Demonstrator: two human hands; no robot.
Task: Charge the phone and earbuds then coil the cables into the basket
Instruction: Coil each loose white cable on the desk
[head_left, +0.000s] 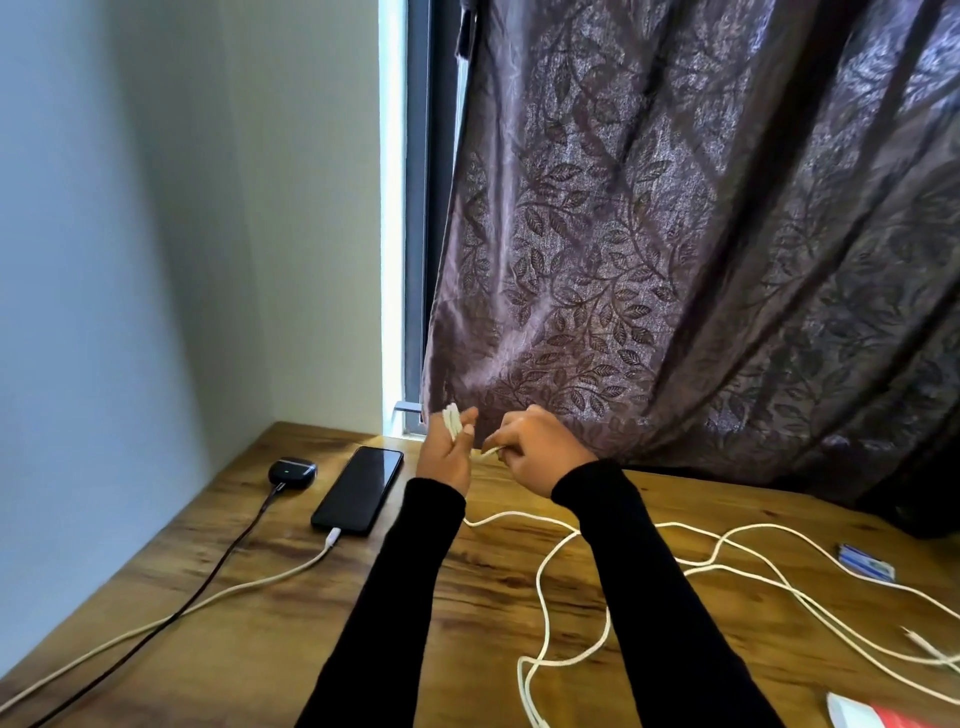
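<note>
**Cable coiling under way, phone and earbuds plugged in**

Cable (540, 587), white, is mid-coil: left hand (445, 457) has a few loops (451, 422) wound over its raised fingers, thumb pressing them in place. Right hand (540, 452), just beside the left, pinches the next stretch of the same cable between curled fingers and feeds it across. Both hands hover above the desk (260, 623), close to the curtain (675, 260).

Slack trails from below the hands toward the person and off to the right, looping loosely on the desk, crossing other white runs there. At least one more white cable lies on that side; can't tell where each one ends.

Left of the left hand: phone (358, 488) flat, screen dark, white plug (332, 535) in its near end. Further left, earbuds case (292, 470) with a black cable (228, 551) plugged in, small light on. Charging step looks done. Basket not in view.

Handling, my read: cable is light, soft, floppy, somewhat springy, so loops will want to pop open if the thumb lets go. Braided-looking jacket, probably not slippery. Best hold is across the loop bundle, pinched at one spot; feed hand should slide along the cord, not yank, since crossed slack may snag or drag the plug end. Connector tips are the fragile bit; avoid bending there.

Right edge: blue-white packet (865, 564), and a white-red item (862, 714) at the near right corner.
</note>
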